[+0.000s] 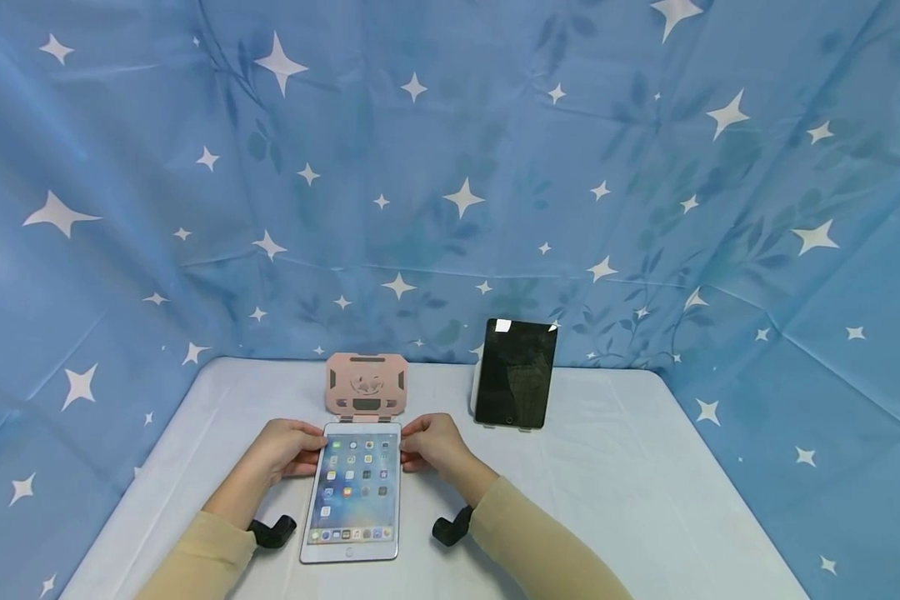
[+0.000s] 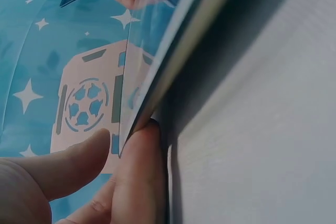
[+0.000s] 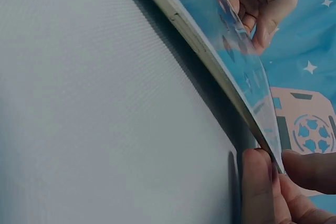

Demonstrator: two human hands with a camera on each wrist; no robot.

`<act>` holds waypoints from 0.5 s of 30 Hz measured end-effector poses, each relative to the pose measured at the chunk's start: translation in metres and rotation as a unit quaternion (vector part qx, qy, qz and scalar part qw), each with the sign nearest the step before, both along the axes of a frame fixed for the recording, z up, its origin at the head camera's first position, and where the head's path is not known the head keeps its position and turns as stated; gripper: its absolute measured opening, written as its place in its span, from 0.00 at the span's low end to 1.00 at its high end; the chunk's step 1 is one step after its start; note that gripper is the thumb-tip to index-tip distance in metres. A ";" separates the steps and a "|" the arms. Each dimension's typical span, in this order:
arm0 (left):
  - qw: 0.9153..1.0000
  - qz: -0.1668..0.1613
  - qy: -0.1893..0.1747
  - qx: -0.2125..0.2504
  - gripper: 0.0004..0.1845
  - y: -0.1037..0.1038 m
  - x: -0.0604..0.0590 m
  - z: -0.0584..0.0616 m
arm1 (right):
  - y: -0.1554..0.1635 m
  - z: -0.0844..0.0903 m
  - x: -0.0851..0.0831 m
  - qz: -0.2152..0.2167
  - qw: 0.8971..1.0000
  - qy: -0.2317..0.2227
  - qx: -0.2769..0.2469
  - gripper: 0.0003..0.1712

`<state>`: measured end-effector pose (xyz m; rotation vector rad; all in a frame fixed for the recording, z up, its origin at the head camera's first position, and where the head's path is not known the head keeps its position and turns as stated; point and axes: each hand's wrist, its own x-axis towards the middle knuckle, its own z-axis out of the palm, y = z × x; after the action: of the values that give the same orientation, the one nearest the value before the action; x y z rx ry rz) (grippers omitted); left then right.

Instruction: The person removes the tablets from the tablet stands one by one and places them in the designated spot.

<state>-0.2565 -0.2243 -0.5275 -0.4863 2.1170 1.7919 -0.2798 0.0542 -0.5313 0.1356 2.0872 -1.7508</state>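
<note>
I have the lit tablet (image 1: 352, 493) lying at 6 o'clock on the tabletop (image 1: 630, 492), its far end tipped up. My left hand (image 1: 288, 448) and right hand (image 1: 437, 442) each pinch a far corner, fingers (image 2: 137, 182) clamped on its edge. I judge this the lifting step; next calls for raising it evenly toward the pink stand (image 1: 366, 383) at 12 o'clock. A dark tablet (image 1: 515, 373) leans at 1 o'clock.
</note>
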 end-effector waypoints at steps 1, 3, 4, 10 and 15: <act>1.000 -0.001 -0.001 -0.002 0.16 0.000 0.000 0.001 | 0.000 0.000 0.000 0.001 1.000 0.002 0.003 0.07; 1.000 -0.001 0.000 -0.005 0.17 -0.001 0.000 0.002 | 0.000 0.002 0.001 -0.001 1.000 -0.001 0.003 0.07; 1.000 0.001 0.000 -0.005 0.17 -0.001 0.000 0.003 | 0.000 0.002 0.001 -0.002 1.000 -0.001 0.004 0.08; 1.000 0.015 -0.007 -0.008 0.16 -0.002 -0.001 0.007 | 0.002 0.005 0.002 -0.010 1.000 -0.010 0.010 0.07; 1.000 0.021 -0.010 0.002 0.16 -0.003 0.000 0.006 | 0.003 0.004 0.003 -0.016 1.000 -0.019 0.017 0.06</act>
<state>-0.2568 -0.2277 -0.5211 -0.5502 2.1041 1.8049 -0.2764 0.0575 -0.5274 0.2109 2.0993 -1.7191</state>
